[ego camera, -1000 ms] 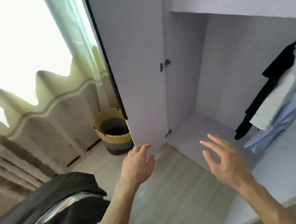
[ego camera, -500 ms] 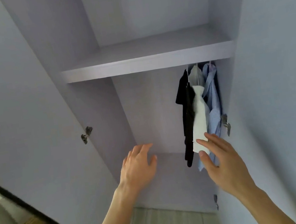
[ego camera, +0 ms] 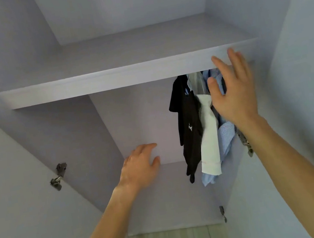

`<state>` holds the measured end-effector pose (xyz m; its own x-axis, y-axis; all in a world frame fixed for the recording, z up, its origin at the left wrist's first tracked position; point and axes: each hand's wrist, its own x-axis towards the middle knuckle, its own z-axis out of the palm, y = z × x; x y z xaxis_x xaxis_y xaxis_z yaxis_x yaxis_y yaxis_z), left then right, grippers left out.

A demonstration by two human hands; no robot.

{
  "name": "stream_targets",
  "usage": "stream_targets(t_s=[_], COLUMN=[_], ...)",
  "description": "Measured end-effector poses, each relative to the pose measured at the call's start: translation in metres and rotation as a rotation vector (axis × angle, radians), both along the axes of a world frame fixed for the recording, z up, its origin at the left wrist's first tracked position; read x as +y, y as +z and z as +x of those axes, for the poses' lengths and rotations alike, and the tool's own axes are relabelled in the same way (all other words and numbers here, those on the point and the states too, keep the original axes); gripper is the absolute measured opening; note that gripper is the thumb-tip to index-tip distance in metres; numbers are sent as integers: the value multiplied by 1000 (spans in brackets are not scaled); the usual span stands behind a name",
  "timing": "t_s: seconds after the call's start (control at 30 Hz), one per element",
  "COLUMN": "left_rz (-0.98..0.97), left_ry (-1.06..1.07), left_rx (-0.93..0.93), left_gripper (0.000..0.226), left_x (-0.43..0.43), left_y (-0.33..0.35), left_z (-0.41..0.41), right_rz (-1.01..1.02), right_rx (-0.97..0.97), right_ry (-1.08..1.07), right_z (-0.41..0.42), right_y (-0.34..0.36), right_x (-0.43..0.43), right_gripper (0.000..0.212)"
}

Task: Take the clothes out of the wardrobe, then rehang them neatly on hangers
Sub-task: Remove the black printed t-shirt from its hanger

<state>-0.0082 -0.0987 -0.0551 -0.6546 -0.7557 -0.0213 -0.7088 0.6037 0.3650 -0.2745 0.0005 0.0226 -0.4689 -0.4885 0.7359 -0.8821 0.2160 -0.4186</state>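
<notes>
Both hands empty, fingers spread: right hand (ego camera: 232,94) raised just before the hanging clothes (ego camera: 208,131), left hand (ego camera: 139,169) lower, mid-wardrobe.
Black, white and blue pieces hang far right under the shelf (ego camera: 105,81); none is out yet, so removal and rehanging both remain.

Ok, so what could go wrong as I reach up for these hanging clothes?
The black garment, white garment and blue shirt hang bunched together, so pulling one might drag a neighbour down. The shelf hides where they hang, so your right hand would work by feel and could knock its edge. Your left hand is low, supporting nothing.
</notes>
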Motion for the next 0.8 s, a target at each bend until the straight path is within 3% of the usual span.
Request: stream_targets(t_s=[0.17, 0.33, 0.53, 0.8], left_rz=[46, 147, 226, 292], left_ry=[-150, -282, -275, -130], left_rx=[-36, 17, 36, 230], left_gripper=[49, 52, 69, 76], left_x=[-50, -86, -99, -97], left_y=[-2, -1, -15, -23], left_z=[-47, -112, -190, -266], right_rz=[214, 168, 130, 52], right_rx=[158, 276, 310, 325], right_ry=[-187, -308, -347, -353], right_z=[-32, -48, -56, -66], right_y=[34, 26, 19, 9], right_x=[-47, -61, -68, -75], right_gripper=[52, 43, 41, 41])
